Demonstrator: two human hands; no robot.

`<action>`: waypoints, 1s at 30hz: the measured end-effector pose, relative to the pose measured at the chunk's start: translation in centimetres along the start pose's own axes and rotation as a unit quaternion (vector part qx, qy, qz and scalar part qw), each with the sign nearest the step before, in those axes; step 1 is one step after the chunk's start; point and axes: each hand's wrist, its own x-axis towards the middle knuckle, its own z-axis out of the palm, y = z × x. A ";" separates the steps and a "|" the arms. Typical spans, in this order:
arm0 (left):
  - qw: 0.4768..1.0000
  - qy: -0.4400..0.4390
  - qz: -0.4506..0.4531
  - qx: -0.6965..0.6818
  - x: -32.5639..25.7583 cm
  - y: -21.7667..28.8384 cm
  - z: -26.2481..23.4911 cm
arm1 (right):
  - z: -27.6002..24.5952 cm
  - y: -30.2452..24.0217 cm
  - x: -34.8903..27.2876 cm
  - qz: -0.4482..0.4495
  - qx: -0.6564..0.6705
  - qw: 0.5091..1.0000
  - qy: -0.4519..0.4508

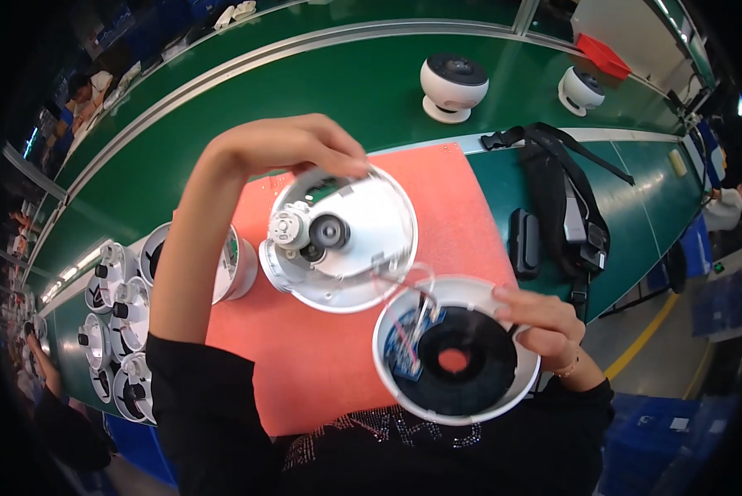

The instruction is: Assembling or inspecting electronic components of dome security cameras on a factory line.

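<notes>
My left hand (325, 147) reaches over the far rim of a round white housing half (371, 215), its fingers closed on that edge. Inside sit a small geared motor (288, 227) and a dark round wheel (330, 232). My right hand (544, 324) grips the right rim of a second white housing half (503, 397), tilted toward me. This one holds a black ring-shaped part (491, 355) and a blue circuit board (400, 347). Thin wires (404, 277) run between the two halves. An orange-pink mat (305, 380) lies beneath them.
Several white housings (131, 314) with motors stand at the left. Two finished-looking white devices with dark tops (454, 83) sit on the green bench (338, 83). A black strap harness (553, 174) and a dark oblong case (524, 244) lie right of the mat. Co-workers' arms (49, 364) show far left.
</notes>
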 end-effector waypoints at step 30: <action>0.916 0.391 0.059 0.063 -13.1 -5.0 23.5 | 4.9 0.8 3.5 0.629 0.553 0.546 -0.024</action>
